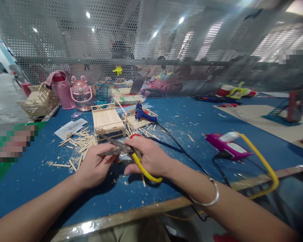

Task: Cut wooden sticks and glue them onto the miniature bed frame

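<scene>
My right hand grips a pair of scissors by its yellow and red handles, with the blades pointing left. My left hand is curled just under the blades, its fingertips pinched at them; whatever small piece it holds is hidden. Both hands hover over the blue table, near a scatter of cut wooden sticks. Behind them stands a small bed-like frame made of sticks.
A blue glue gun rests on a second stick piece, its black cord running right. A purple phone with a yellow cable lies to the right. A stick basket, pink jug and pink bottle stand back left. Mesh fence behind.
</scene>
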A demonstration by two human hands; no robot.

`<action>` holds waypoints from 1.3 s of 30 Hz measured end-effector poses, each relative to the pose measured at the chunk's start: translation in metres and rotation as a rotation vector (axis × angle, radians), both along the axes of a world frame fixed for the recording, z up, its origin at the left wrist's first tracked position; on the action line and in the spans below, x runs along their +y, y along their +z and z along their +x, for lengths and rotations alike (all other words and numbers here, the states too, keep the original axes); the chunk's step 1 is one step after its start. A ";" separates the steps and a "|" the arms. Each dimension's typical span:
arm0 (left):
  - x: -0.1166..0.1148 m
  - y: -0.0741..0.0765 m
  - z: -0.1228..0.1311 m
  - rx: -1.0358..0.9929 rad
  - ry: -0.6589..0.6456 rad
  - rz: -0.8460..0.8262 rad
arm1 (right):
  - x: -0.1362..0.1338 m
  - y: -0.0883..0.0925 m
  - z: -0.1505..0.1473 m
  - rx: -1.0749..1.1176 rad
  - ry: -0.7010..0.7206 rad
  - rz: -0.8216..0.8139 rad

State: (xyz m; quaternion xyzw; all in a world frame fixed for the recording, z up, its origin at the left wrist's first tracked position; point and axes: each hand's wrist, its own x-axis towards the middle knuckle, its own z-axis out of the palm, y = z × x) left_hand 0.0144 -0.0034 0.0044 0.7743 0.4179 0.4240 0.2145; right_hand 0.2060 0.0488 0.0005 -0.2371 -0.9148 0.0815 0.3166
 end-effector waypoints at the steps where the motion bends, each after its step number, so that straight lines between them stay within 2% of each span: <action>1: 0.000 0.000 0.000 0.000 0.003 -0.003 | 0.000 0.000 0.000 -0.002 -0.003 0.005; 10: 0.000 -0.002 0.000 -0.003 0.026 -0.043 | 0.001 0.000 0.002 -0.013 -0.019 -0.041; 19: 0.001 0.002 0.005 -0.128 0.018 -0.124 | -0.003 0.000 -0.005 0.098 0.057 -0.275; 25: 0.003 0.000 0.003 -0.148 0.070 -0.114 | -0.002 0.004 -0.004 0.231 0.020 -0.247; 27: 0.003 -0.002 0.003 -0.120 0.104 -0.118 | -0.002 0.004 -0.004 0.268 -0.023 -0.298; 30: 0.003 -0.005 0.006 -0.033 0.138 -0.092 | -0.005 0.004 -0.008 0.367 -0.063 -0.462; 34: 0.002 -0.008 0.012 0.074 0.148 0.015 | -0.010 0.002 -0.015 0.457 -0.017 -0.671; 39: 0.002 -0.011 0.013 0.157 0.152 0.081 | -0.010 0.000 -0.019 0.477 -0.016 -0.690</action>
